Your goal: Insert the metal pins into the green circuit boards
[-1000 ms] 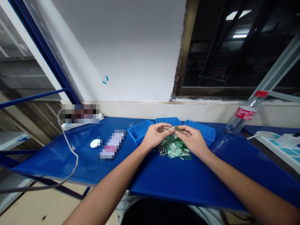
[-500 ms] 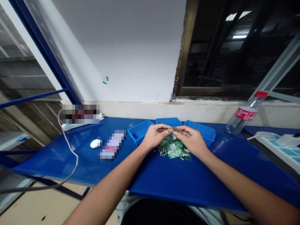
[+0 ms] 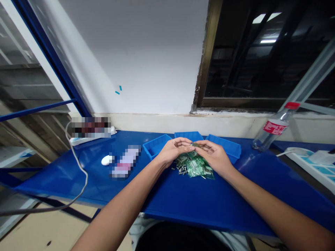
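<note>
Above a heap of small green plastic bags (image 3: 195, 166) with metal parts inside, my left hand (image 3: 175, 150) and my right hand (image 3: 215, 156) meet at the fingertips. Both pinch one small greenish plastic bag (image 3: 194, 144), mostly covered by the fingers. Loose dark and silver screws (image 3: 182, 169) lie at the heap's left edge. Behind my hands stand three blue bins: a left bin (image 3: 156, 147), a middle bin (image 3: 187, 135) and a right bin (image 3: 227, 146). My hands partly hide them, and their contents cannot be made out.
A plastic bottle (image 3: 273, 127) with a red cap leans at the right, near a white power strip (image 3: 316, 164). On the left of the blue table (image 3: 204, 205) are a white oval object (image 3: 106, 160), a blurred-out flat item (image 3: 125, 163) and a grey cable (image 3: 85, 177).
My fingers have shifted slightly at the small bag, and the left wrist has turned a little. The heap and the bins stay where they were.
</note>
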Motion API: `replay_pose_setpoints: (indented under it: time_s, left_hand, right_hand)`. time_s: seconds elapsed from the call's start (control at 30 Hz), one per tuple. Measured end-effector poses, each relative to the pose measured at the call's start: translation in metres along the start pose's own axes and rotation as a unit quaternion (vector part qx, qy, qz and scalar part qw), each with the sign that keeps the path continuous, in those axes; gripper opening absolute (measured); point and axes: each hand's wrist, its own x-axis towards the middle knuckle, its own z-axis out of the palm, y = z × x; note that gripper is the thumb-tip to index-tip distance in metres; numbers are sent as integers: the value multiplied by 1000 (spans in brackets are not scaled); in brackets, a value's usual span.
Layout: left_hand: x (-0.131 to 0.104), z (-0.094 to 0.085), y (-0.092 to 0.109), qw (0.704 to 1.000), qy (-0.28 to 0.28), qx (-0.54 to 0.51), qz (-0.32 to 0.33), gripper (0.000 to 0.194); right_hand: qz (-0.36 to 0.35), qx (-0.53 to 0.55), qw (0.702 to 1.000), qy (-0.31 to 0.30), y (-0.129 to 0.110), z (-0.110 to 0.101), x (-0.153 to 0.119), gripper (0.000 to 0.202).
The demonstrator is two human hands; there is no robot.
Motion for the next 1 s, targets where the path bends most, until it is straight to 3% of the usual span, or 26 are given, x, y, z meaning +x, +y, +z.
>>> replay_pose_setpoints:
  time_s: [0.13,0.5,0.67,1.0]
  left_hand:
    - [0,1,1,1000,3,11,4,42]
    - [0,5,1,997,36,61,29,42]
    - [1,3,1,998,35,44,34,44]
    - [1,4,-1,987,53,118,96,39]
  right_hand:
    - [0,5,1000,-28,-4,1,-2,32]
    - [-5,-3,999,44,10,-5,4,38]
    - [-6,6,1000,30,8,-3,3,38]
    - [9,-3,1000,29,2,0,2,41]
